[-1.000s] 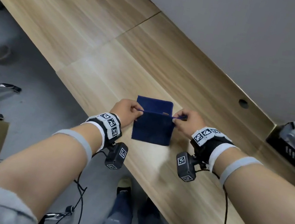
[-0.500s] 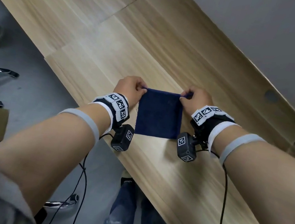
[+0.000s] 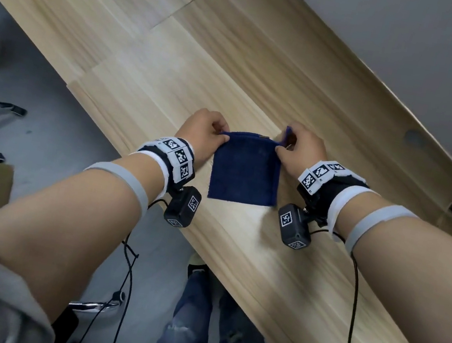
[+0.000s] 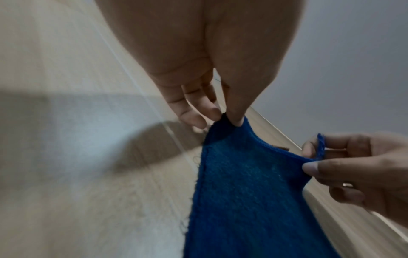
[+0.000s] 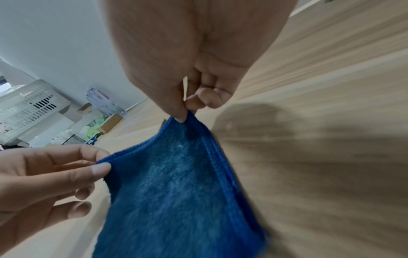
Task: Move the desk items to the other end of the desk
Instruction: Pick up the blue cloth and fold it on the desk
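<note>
Both our hands, left (image 3: pixel 207 134) and right (image 3: pixel 300 151), pinched the cloth (image 3: pixel 245 172), now folded shut at 12 o'clock, ready for moving.

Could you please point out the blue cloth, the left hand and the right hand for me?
blue cloth (image 3: pixel 245 172): head view, middle of its hanging face.
left hand (image 3: pixel 203 132): head view, back of the hand pinching the cloth's top left corner.
right hand (image 3: pixel 302 150): head view, back of the hand pinching the top right corner.
</note>
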